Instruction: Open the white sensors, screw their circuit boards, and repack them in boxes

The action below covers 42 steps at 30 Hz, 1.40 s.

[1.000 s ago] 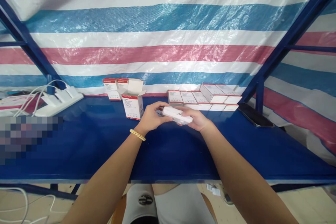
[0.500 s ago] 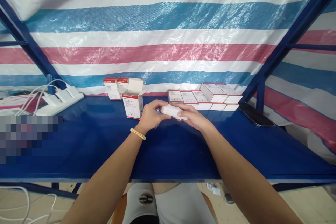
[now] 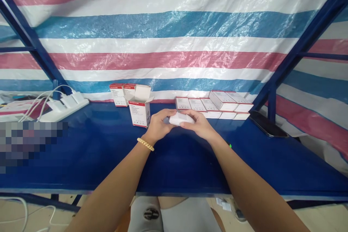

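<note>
Both of my hands hold a small white plastic device just above the blue table. My left hand, with a yellow bead bracelet at the wrist, grips its left end with curled fingers. My right hand closes over its right side from above. An open white and red carton stands upright just left of my left hand, its top flap raised.
A row of closed white and red cartons lies behind my hands, with two more at the back left. A black phone rests at the right. A white power strip with plugs and cables sits at the left. Striped tarp hangs behind.
The white device has turned in my hands from a long flat side toward a more end-on view, and my right hand has come over its top. The camera view tilted slightly down.
</note>
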Available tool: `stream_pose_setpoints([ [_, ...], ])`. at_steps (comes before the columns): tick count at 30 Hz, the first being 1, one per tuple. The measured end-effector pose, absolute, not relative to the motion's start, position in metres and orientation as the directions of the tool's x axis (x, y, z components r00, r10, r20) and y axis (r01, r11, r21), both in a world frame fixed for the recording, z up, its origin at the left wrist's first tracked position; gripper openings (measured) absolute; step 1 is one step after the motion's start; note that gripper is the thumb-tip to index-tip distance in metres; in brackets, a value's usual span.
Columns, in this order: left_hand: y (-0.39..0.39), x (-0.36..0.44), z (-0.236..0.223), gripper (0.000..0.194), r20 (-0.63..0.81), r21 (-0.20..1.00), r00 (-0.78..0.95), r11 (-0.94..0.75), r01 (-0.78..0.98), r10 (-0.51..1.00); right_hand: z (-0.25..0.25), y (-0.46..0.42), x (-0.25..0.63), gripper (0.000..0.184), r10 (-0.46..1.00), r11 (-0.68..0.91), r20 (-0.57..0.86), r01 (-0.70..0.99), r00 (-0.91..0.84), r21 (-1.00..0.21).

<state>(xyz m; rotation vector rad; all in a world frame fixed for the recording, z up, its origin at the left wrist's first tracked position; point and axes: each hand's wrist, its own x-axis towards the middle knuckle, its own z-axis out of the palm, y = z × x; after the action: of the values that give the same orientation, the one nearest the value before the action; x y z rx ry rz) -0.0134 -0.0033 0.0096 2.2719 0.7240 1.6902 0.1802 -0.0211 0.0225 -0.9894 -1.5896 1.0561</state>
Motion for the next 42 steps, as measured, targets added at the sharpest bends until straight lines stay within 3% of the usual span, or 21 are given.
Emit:
stream_pose_setpoints([
  [6, -0.006, -0.014, 0.014, 0.046, 0.728, 0.611, 0.183, -0.747, 0.261, 0.66, 0.03, -0.024, 0.186, 0.054, 0.927, 0.236, 0.187, 0.121, -0.324, -0.964],
  [9, -0.004, -0.013, 0.015, 0.042, 0.741, 0.616, 0.141, -0.748, 0.247, 0.657, 0.027, -0.023, 0.186, 0.058, 0.914, 0.311, 0.245, 0.174, -0.322, -0.934],
  [11, -0.002, -0.011, 0.014, 0.047, 0.724, 0.665, 0.063, -0.72, 0.199, 0.687, 0.022, -0.021, 0.182, 0.062, 0.911, 0.385, 0.34, 0.189, -0.232, -0.903],
  [14, -0.002, -0.005, 0.014, 0.064, 0.522, 0.853, 0.006, -0.522, -0.005, 0.853, 0.015, -0.019, 0.171, 0.071, 0.881, 0.466, 0.471, 0.231, -0.037, -0.854],
  [17, -0.005, 0.002, 0.015, 0.056, 0.317, 0.943, 0.219, -0.283, -0.174, 0.923, 0.011, -0.02, 0.16, 0.081, 0.851, 0.473, 0.52, 0.32, 0.077, -0.821],
  [19, -0.007, 0.005, 0.016, 0.048, 0.282, 0.952, 0.265, -0.235, -0.195, 0.922, 0.009, -0.022, 0.157, 0.087, 0.843, 0.474, 0.536, 0.395, 0.055, -0.787],
  [21, -0.007, 0.006, 0.017, 0.046, 0.258, 0.957, 0.175, -0.226, -0.181, 0.95, 0.009, -0.023, 0.157, 0.091, 0.854, 0.484, 0.519, 0.425, -0.037, -0.765],
  [25, -0.003, 0.002, 0.018, 0.06, 0.179, 0.97, 0.1, -0.158, -0.186, 0.979, 0.011, -0.024, 0.162, 0.086, 0.884, 0.467, 0.43, 0.283, -0.185, -0.838],
  [29, 0.002, -0.003, 0.015, 0.067, 0.216, 0.975, 0.069, -0.212, -0.064, 0.974, 0.019, -0.024, 0.165, 0.067, 0.941, 0.24, 0.236, -0.013, -0.242, -0.971],
  [32, 0.0, -0.008, 0.014, 0.071, 0.437, 0.88, -0.056, -0.414, 0.231, 0.898, 0.029, -0.025, 0.167, 0.047, 0.962, 0.062, 0.112, -0.198, -0.248, -0.978],
  [34, -0.005, -0.012, 0.016, 0.074, 0.66, 0.678, -0.032, -0.576, 0.457, 0.751, 0.033, -0.025, 0.169, 0.036, 0.974, 0.041, 0.095, -0.251, -0.207, -0.967],
  [36, -0.011, -0.013, 0.02, 0.071, 0.808, 0.404, 0.152, -0.723, 0.56, 0.569, 0.034, -0.024, 0.171, 0.032, 0.98, 0.051, 0.096, -0.25, -0.174, -0.967],
  [39, -0.02, -0.006, 0.021, 0.076, 0.778, 0.12, 0.453, -0.811, 0.572, 0.435, 0.029, -0.02, 0.168, 0.04, 0.983, 0.034, 0.074, -0.232, -0.169, -0.972],
  [42, -0.024, 0.005, 0.019, 0.069, 0.68, 0.041, 0.507, -0.719, 0.694, 0.529, 0.024, -0.018, 0.163, 0.06, 0.986, 0.033, 0.052, -0.125, -0.157, -0.992],
])
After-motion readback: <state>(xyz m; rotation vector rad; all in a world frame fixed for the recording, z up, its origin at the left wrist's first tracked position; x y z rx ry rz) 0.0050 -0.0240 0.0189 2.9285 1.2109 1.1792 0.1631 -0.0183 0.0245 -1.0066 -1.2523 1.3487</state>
